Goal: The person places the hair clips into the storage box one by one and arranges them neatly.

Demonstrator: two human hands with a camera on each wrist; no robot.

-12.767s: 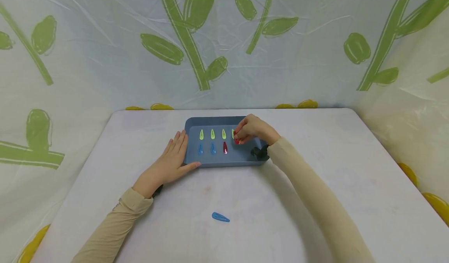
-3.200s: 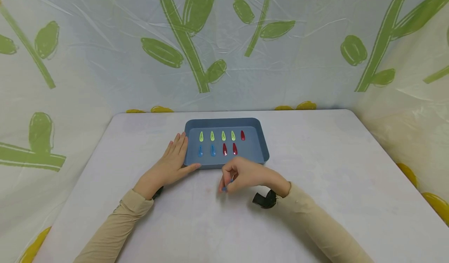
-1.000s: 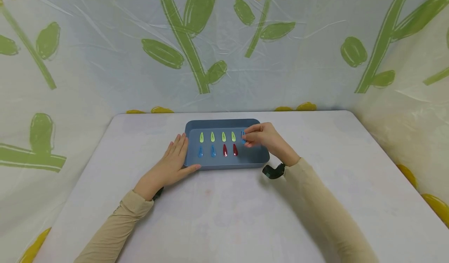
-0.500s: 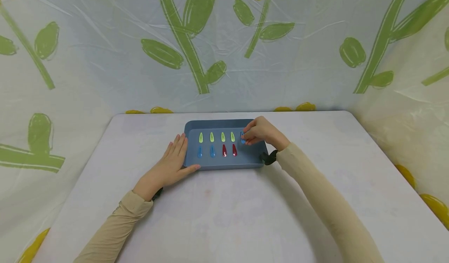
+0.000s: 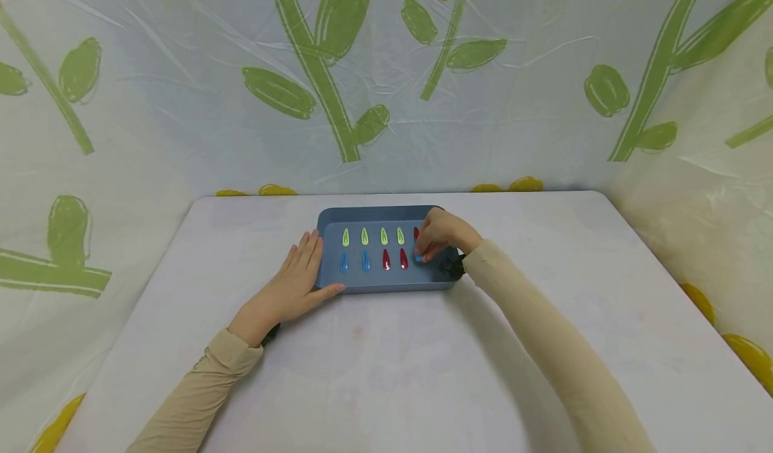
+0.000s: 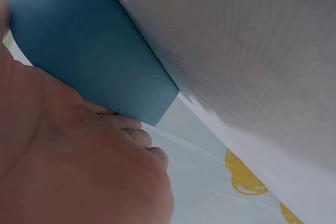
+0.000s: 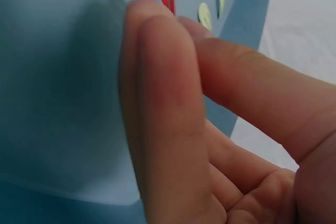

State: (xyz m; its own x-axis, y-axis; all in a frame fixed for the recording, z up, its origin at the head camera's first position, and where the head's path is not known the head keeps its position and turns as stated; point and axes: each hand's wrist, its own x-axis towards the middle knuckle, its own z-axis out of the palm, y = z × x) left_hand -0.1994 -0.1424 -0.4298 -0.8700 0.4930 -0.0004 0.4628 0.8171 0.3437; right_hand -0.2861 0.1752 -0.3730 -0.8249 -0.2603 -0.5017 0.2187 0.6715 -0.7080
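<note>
My left hand point(image 5: 292, 278) lies with straight fingers along the left side of a blue-grey tray point(image 5: 386, 286), thumb at its front edge. In the left wrist view its fingertips touch the tray's outer wall point(image 6: 89, 40). My right hand point(image 5: 439, 233) is over the tray's right part, pinching a small blue snap hair clip point(image 5: 419, 257), mostly covered by the fingers. Beside that clip, the front row has two blue clips point(image 5: 366, 261) and two red clips point(image 5: 404, 259). Several yellow-green clips point(image 5: 383, 236) form the back row, with a red clip point(image 5: 416, 232) at its right end, partly hidden.
The tray stands toward the back of a white table point(image 5: 374, 372). Behind it hangs a pale curtain point(image 5: 199, 104) with printed green leaves and yellow flowers. A black wrist device point(image 5: 454, 266) under my right wrist overlaps the tray's front right corner.
Since 12.8 s ago, two more red clips lie in the tray, and my right hand has lifted the blue clip from the table. Over the last half second it moves that clip toward the front row.
</note>
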